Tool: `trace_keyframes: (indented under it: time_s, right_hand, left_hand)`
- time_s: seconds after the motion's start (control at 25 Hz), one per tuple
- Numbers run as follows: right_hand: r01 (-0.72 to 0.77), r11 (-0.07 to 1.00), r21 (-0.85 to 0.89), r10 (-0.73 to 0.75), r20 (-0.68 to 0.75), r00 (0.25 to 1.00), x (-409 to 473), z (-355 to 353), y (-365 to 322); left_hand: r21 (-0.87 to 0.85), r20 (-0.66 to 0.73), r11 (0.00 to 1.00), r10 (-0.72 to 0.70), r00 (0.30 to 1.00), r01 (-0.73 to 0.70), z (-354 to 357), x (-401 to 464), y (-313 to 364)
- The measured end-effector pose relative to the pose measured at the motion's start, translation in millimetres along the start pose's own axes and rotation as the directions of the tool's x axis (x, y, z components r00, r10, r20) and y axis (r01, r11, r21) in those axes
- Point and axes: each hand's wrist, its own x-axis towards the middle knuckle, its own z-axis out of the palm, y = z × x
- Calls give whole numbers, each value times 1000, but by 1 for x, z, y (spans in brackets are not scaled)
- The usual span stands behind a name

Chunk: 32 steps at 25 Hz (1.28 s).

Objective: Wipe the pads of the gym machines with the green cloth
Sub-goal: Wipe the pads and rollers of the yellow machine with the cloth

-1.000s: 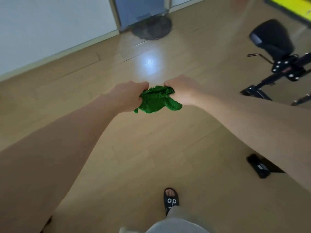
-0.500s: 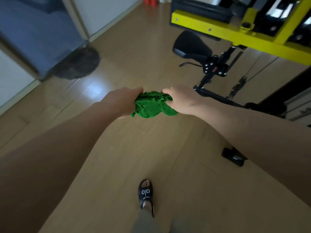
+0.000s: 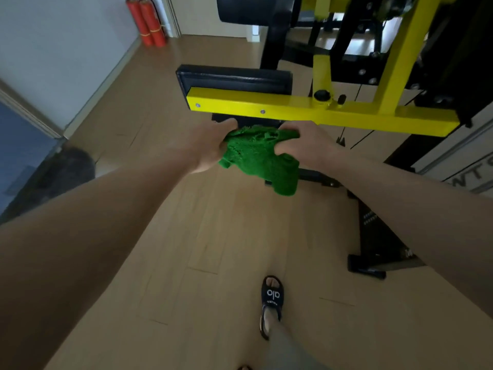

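Left hand (image 3: 210, 148) and right hand (image 3: 306, 145), fingers curled around the crumpled green terry cloth (image 3: 260, 156), bunch it, presumably readying a wiping face for the black rectangular vinyl pad (image 3: 234, 78).

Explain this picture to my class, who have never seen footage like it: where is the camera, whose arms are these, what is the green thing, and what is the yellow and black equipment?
The camera sits on a person's head and looks forward and down, so the two bare arms reaching into view are that person's own. The left hand and the right hand both grip a crumpled green cloth, held in the air between them.

Just beyond the hands stands a gym machine: a yellow metal bar runs across, and behind it is a flat black pad. A second black pad shows at the top edge. The cloth touches neither pad.

Below is a wooden floor with the person's foot in a black sandal. Two red fire extinguishers stand by the far wall.
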Motion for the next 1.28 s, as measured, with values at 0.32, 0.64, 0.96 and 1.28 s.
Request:
trace_keyframes:
  time_s: [0.32,0.64,0.96,1.28]
  right_hand:
    - [-234,726,647,269,46,962,141,-55,-24]
    - [143,977,161,-16,-607,795,233,-76,-82]
    - [79,827,-557,-192,-148,970,298,31,-47]
    - [-25,615,-788,-140,-140,980,337,81,-63]
  left_hand:
    - [-194,-94,972,-152,984,132,-31,148,-51]
    - [-447,-173,797,-522,835,406,-34,245,-153]
    - [-479,29,695,-598,801,536,16,271,-219]
    - [-857,116,271,-729,675,439,17,267,-223]
